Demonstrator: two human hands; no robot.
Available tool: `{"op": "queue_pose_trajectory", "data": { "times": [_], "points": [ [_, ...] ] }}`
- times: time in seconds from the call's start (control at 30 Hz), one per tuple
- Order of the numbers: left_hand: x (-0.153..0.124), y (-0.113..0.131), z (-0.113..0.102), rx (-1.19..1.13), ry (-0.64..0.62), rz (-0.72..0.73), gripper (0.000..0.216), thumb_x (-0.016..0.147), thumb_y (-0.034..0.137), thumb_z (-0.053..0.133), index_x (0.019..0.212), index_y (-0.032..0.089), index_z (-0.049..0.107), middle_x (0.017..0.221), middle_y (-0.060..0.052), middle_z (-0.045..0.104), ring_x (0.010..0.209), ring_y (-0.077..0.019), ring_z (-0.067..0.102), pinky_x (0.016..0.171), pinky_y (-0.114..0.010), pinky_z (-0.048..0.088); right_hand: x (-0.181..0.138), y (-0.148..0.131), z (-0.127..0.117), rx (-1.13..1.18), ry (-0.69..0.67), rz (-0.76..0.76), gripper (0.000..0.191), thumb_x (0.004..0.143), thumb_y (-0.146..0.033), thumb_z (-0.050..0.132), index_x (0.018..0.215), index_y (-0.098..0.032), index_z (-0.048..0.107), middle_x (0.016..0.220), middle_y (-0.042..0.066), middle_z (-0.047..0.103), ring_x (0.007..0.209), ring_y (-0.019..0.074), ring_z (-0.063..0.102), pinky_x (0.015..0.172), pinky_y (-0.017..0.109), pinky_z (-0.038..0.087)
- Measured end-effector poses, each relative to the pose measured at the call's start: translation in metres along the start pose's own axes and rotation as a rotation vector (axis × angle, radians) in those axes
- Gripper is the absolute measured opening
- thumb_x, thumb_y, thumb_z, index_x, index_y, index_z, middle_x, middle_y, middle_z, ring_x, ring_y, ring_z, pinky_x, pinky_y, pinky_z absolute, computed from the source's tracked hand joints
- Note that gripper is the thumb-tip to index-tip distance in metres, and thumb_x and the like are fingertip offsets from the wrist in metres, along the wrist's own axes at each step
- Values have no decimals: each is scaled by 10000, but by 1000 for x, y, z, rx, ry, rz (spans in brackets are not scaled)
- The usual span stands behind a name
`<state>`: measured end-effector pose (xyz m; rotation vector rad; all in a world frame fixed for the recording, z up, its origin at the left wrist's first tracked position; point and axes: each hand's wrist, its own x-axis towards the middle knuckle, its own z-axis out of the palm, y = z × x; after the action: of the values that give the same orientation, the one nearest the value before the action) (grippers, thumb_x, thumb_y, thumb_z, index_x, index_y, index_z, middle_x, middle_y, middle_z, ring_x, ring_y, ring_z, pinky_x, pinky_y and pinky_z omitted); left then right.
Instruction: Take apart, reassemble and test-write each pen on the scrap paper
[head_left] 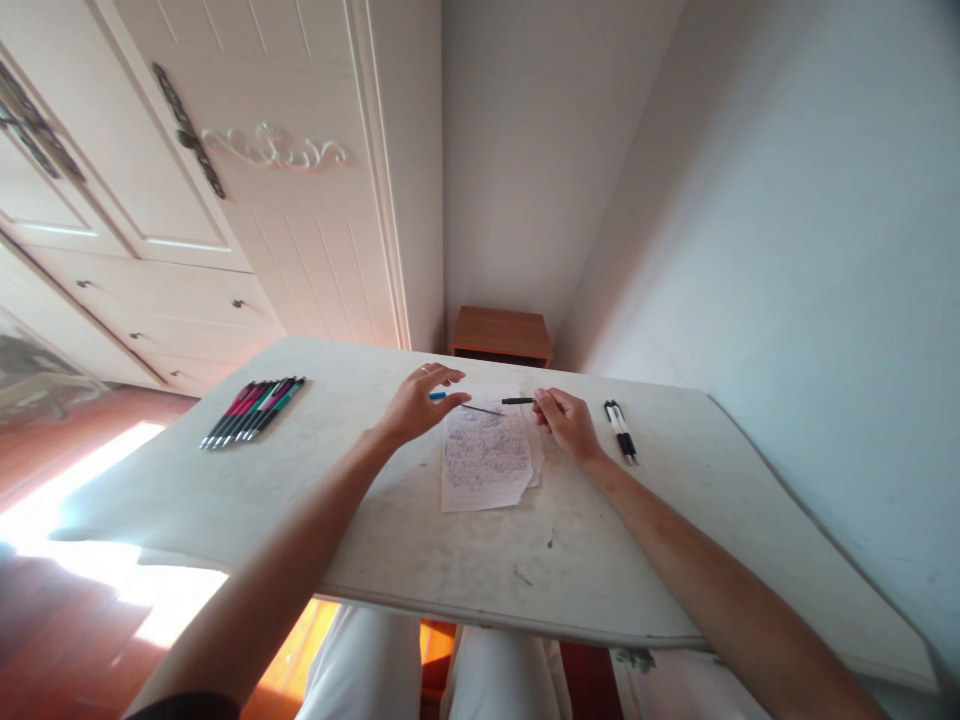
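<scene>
My left hand (420,400) is pinched on a blue pen part (437,395) with a thin dark refill (484,408) sticking out of it to the right. My right hand (568,422) is pinched on a short black pen piece (517,401), a small gap from the refill's tip. Both hands hover just above the far edge of a scribbled sheet of paper (486,460) on the white table (390,520).
A row of several pens with pink, green and black barrels (253,411) lies at the table's left. Two black-and-white pens (621,430) lie right of my right hand. A white wardrobe (225,200) and a small wooden cabinet (501,335) stand behind the table.
</scene>
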<state>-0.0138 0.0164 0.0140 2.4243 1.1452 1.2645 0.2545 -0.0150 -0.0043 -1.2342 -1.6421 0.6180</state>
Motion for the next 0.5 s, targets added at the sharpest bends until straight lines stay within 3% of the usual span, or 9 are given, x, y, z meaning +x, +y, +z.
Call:
{"op": "queue_pose_trajectory", "data": {
  "times": [0.1, 0.23, 0.37, 0.5],
  "points": [
    [-4, 21, 16, 7, -44, 118, 398, 804, 468, 704, 1085, 189, 665, 994, -81, 701, 912, -207, 638, 861, -363, 501, -4, -10, 4, 89, -18, -1, 442, 927, -524, 477, 648, -191, 561, 554, -15, 539, 468, 109, 467, 495, 246, 375],
    [-10, 34, 31, -2, -45, 161, 336, 825, 434, 692, 1053, 188, 675, 905, -62, 701, 825, -185, 633, 797, -334, 504, -10, -21, 9, 209, -71, 1, 440, 925, -510, 493, 628, -190, 544, 539, -22, 517, 464, 103, 456, 477, 243, 357],
    [-11, 36, 35, -48, 3, 171, 211, 877, 389, 643, 931, 192, 697, 731, -21, 661, 660, -137, 572, 673, -271, 475, -13, -26, 11, 261, -96, 10, 430, 927, -497, 499, 633, -187, 549, 543, -25, 511, 471, 99, 454, 469, 238, 347],
    [-10, 37, 33, -7, 22, 222, 216, 913, 369, 596, 854, 184, 691, 703, -27, 659, 663, -141, 569, 646, -264, 452, -14, -28, 12, 271, -110, 19, 427, 924, -499, 503, 642, -184, 560, 553, -21, 522, 485, 100, 461, 478, 237, 356]
  ]
}}
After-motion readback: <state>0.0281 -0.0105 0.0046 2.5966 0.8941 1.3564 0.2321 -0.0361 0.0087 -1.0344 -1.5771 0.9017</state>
